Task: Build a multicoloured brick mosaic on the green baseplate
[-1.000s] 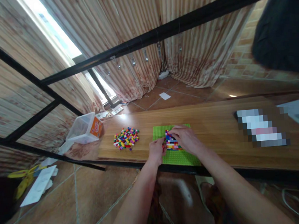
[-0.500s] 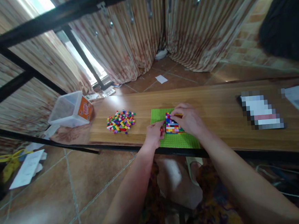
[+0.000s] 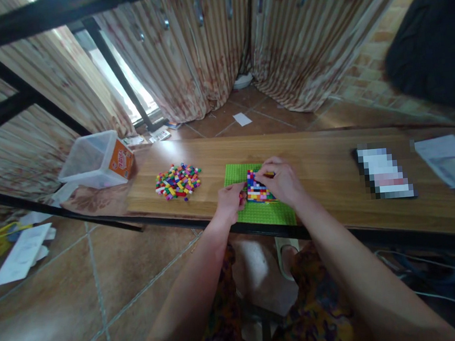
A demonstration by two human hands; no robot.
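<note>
A green studded baseplate (image 3: 268, 217) lies at the front edge of the wooden table. On it stands a block of small multicoloured building bricks (image 3: 255, 193), with blue, white, orange and red among them. My left hand (image 3: 230, 199) rests over the plate's left side, its fingers curled round a few reddish bricks (image 3: 242, 197) beside the block. From the right, my right hand (image 3: 281, 179) reaches over the block. Its thumb and forefinger pinch at the upper part, where a small brick is mostly hidden by the fingers. The palm covers the block's right side.
A pile of loose bricks (image 3: 178, 183) lies on the table (image 3: 322, 168) to the left. Beyond it, a clear plastic box (image 3: 88, 158) with an orange label sits at the table's left end. A phone (image 3: 387, 172), its screen blurred, and papers (image 3: 443, 156) lie to the right.
The view has shifted slightly, so everything on the table appears a little further left. Both hands stay at the brick block, with the right fingers still pinched at its upper part.
</note>
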